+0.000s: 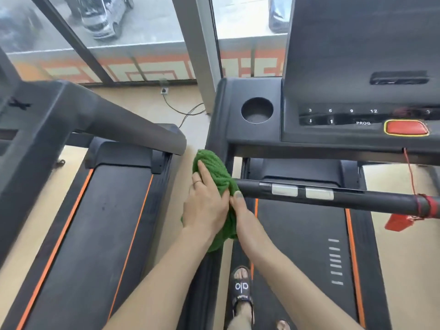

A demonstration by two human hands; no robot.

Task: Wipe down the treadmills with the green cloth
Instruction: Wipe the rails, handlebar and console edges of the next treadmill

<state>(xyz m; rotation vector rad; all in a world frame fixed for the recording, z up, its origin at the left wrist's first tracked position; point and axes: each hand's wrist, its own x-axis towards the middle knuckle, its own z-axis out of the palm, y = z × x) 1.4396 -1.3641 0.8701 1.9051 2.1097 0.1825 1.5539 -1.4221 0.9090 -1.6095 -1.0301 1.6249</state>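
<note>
Under both hands, the green cloth (215, 172), bunched and nubbly, is wrapping the handrail (333, 195) where it meets the right treadmill's (302, 234) upright. The left hand (206, 203) is pressing it flat-fingered; the right hand (240, 208) is gripping it from beneath. Judging by this, wiping is underway; next, slide along the rail.

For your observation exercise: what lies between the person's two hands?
In the head view, the green cloth lies bunched between the left hand and the right hand, wrapped over the near end of the treadmill's handlebar.
</note>
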